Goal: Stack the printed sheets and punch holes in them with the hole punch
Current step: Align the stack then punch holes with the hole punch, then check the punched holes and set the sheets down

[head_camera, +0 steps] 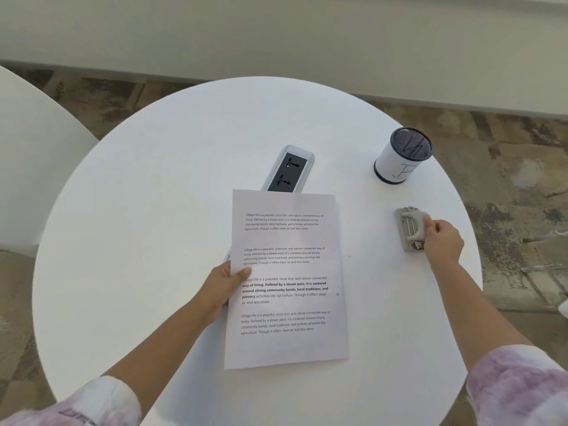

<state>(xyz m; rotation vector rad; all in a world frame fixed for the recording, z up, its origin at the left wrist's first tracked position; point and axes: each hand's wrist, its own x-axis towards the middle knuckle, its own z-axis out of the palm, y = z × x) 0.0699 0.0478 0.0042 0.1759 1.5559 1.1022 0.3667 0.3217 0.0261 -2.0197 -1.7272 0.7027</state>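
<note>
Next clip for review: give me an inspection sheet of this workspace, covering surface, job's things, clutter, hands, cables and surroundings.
Surface: round white table.
Job's things: printed sheets stacked at centre, far edge overlapping the socket panel; hole punch to the right, apart from the sheets.
Clutter: mesh pen cup wrapped in white paper, far right.
Hands: left hand pinches the sheets' left edge, thumb on top; right hand grips the hole punch.
Cables: nothing seen.
Surroundings: a second white table at left, patterned floor, pale wall beyond.
</note>
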